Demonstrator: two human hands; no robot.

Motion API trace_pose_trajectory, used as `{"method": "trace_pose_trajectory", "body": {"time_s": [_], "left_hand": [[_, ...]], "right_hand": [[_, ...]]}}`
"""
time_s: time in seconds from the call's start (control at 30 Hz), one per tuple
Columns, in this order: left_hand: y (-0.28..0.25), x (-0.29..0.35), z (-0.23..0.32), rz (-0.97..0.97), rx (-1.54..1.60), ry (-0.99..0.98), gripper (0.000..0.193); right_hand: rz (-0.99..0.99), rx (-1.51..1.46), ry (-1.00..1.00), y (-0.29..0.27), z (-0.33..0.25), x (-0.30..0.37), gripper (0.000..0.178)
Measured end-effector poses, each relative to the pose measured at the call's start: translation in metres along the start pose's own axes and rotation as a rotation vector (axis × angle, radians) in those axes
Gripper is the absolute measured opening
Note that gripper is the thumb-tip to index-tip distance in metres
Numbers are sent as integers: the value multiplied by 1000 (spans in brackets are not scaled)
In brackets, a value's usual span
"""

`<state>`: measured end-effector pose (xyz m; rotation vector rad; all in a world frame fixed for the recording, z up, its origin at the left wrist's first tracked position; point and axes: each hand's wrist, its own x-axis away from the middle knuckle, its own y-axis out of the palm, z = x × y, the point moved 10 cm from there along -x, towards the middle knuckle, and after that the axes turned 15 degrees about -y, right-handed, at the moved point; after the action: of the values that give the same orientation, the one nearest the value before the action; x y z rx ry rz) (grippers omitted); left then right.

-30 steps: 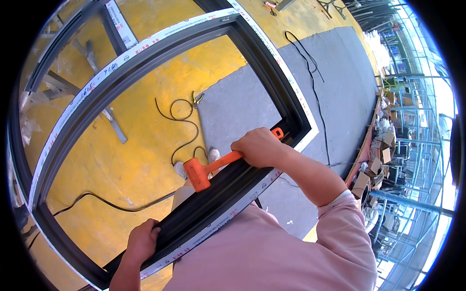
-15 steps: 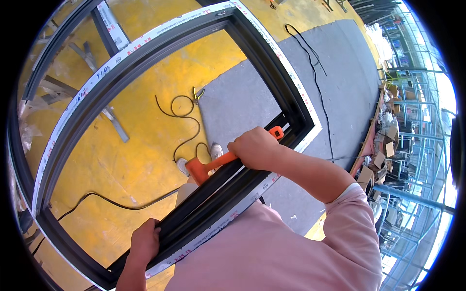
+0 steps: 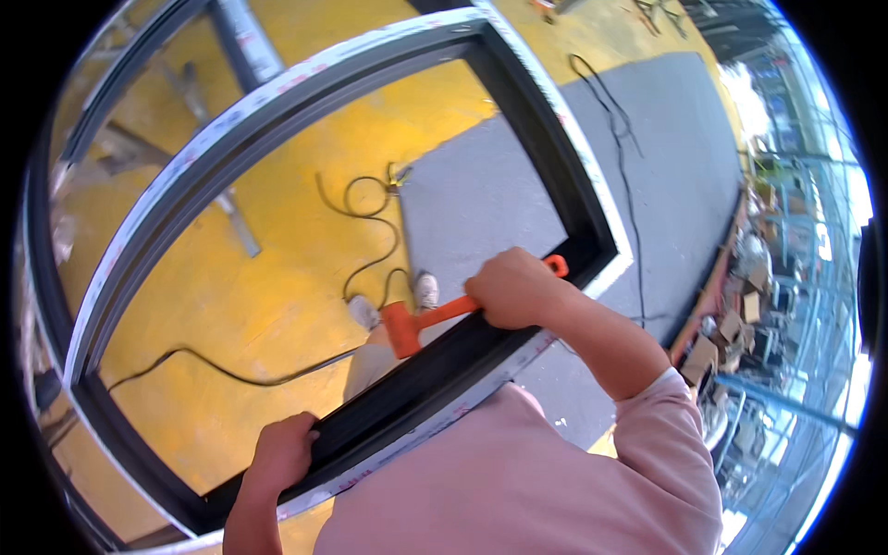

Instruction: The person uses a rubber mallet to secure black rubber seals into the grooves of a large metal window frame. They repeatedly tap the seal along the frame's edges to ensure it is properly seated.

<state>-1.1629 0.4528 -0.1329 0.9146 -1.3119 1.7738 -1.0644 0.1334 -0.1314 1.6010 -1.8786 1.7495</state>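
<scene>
A large rectangular window frame (image 3: pixel 529 129), black inside with white printed film along its outer edges, lies in front of my body. My left hand (image 3: pixel 285 450) is closed around its near rail, toward the left corner; the fingertips are partly hidden. Farther right, over the same rail, my right hand (image 3: pixel 518 289) grips the handle of an orange mallet (image 3: pixel 401 330). The mallet's head points left, at the rail's inner edge; I cannot tell whether it touches. A black bar (image 3: pixel 416 379) runs along the near rail between my hands.
Black cables (image 3: pixel 370 215) lie on the yellow floor (image 3: pixel 231 305) and across the grey mat (image 3: pixel 666 166). Other dark profiles (image 3: pixel 242 46) stand at the upper left. Along the right are cardboard boxes (image 3: pixel 729 326) and blue metal racks (image 3: pixel 795 407). My shoes show through the frame.
The light gap seen earlier between the black bar and the near rail no longer shows. The view has shifted slightly, and both hands keep their grips.
</scene>
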Motion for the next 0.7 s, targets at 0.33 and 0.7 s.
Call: {"method": "trace_pose_trajectory", "body": {"time_s": [0.33, 0.7], "left_hand": [[10, 12, 21, 25, 50, 158, 18], [22, -7, 19, 36, -47, 136, 17]], "right_hand": [[1581, -465, 507, 41, 174, 288, 32], [642, -1253, 1198, 441, 152, 170, 56]]}}
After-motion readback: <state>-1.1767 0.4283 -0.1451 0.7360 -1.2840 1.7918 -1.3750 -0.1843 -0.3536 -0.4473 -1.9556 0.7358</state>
